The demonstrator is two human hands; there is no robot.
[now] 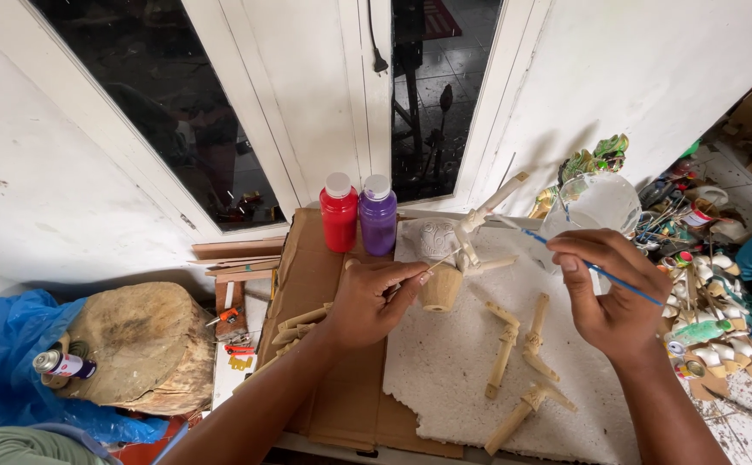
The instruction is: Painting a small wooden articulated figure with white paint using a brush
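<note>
Bamboo figure (470, 232), half whitened, stands up over the white foam slab (445, 362) that we work on, which lies partly over a sheet of brown cardboard (307, 284). We hold the figure on a thin stick: our left hand (371, 301) is curled with thumb and forefinger pinching that stick, so the figure sits up and to the right of the left hand, its long painted tube slanting from lower left to upper right toward the window frame. Just below the figure rests a small carved wooden cup (439, 267), touching the foam. Our right hand (608, 293) is closed in a pinch on a blue paintbrush (600, 269), whose shaft runs from lower right up to the left, so its tip points at the figure from the right; the brush hand is apart from the figure, while the left is the nearer one. Behind it stand a red paint bottle (339, 213) and a purple paint bottle (378, 215), side by side and touching. Loose unpainted bamboo joints (513, 344) lie on the foam below our right hand.
</note>
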